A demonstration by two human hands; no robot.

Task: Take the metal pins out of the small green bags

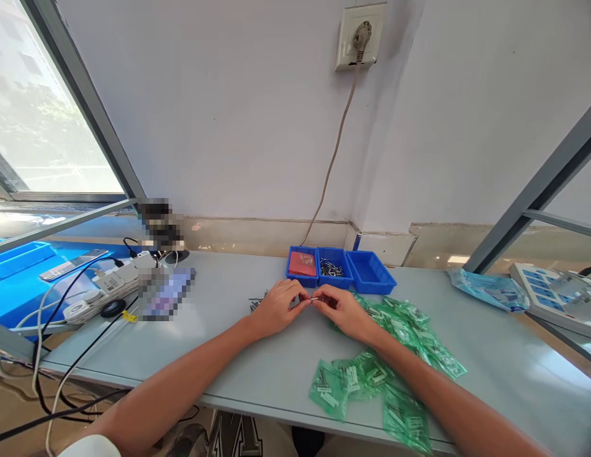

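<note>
My left hand [277, 307] and my right hand [343, 308] meet over the grey table [238, 362], fingertips pinched together on a small metal part [313, 299] held between them. Several loose metal parts [256, 301] lie just left of my left hand. A spread of green plastic bags [395, 355] with small parts inside lies under and to the right of my right forearm. Behind the hands stand three joined blue bins [340, 266]: the left one holds a red item [302, 263], the middle one metal parts [331, 268], the right one looks empty.
A white power strip [102, 289] with black and white cables sits at the table's left, next to a blurred object [166, 293]. A blue-white package [488, 289] and a white device [552, 295] lie at the right. A cord runs up to a wall socket [360, 36].
</note>
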